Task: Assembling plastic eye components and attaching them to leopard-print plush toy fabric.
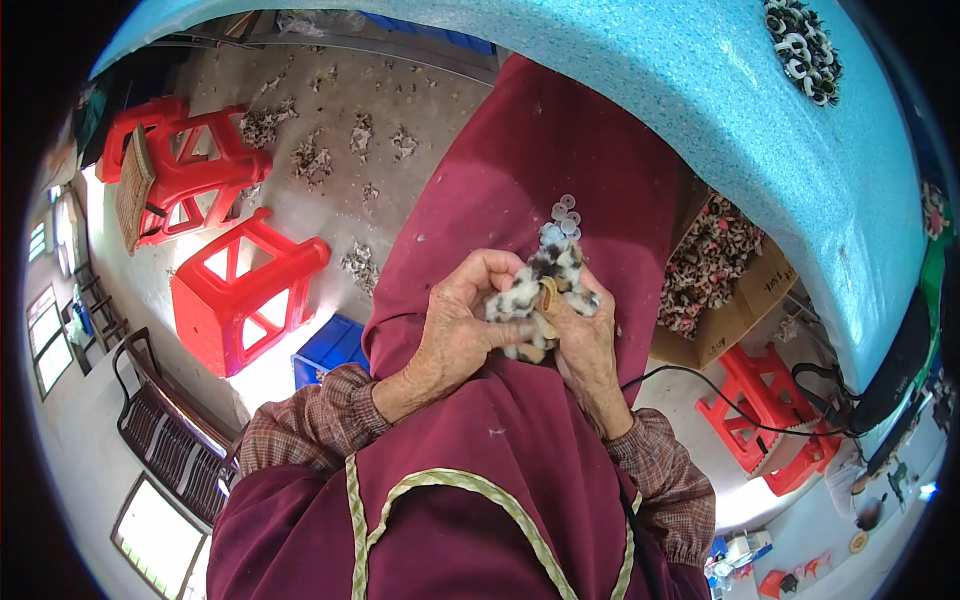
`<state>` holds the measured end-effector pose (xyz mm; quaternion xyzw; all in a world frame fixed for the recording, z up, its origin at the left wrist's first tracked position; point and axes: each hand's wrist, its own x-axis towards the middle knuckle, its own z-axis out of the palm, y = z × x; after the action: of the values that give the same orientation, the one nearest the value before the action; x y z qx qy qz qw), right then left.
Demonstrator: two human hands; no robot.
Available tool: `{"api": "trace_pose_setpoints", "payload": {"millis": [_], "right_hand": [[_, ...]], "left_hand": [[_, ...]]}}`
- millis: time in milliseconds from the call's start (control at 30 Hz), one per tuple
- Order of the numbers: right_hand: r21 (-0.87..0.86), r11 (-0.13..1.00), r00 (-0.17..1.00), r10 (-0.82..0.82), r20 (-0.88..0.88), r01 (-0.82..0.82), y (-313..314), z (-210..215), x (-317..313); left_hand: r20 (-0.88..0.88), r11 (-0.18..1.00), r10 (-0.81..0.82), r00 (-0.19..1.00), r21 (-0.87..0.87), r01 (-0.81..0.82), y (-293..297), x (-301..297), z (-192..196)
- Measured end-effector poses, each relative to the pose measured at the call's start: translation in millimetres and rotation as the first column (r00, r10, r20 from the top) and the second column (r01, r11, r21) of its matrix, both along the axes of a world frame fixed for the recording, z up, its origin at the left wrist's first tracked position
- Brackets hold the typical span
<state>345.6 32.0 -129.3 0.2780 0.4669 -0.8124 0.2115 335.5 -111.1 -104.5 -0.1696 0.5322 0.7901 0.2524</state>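
Note:
A small plush toy piece with black, white and tan patches lies between my two hands above my lap. My left hand grips its left side, thumb pressed across the fur. On the other side my right hand is closed on it, and a tan strip shows near that thumb. Part of the plush is hidden by my fingers. Just beyond it, several small translucent plastic discs rest on the maroon apron over my lap.
A light blue tabletop curves across the far right, carrying a pile of small black-and-white pieces. Below it stands a cardboard box of fabric scraps. Red stools and a blue crate are at left; scraps litter the floor.

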Motion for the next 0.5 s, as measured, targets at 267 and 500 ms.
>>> {"api": "trace_pose_setpoints", "payload": {"millis": [267,500], "right_hand": [[-0.008,0.993,0.990,0.114,-0.089,-0.115,6,21,-6],[-0.078,0.995,0.998,0.054,-0.032,-0.056,5,22,-8]], "left_hand": [[0.024,0.983,0.070,0.997,-0.170,-0.064,-8,-2,-8],[-0.005,0.989,0.036,0.999,-0.142,-0.037,-11,0,-7]]}}
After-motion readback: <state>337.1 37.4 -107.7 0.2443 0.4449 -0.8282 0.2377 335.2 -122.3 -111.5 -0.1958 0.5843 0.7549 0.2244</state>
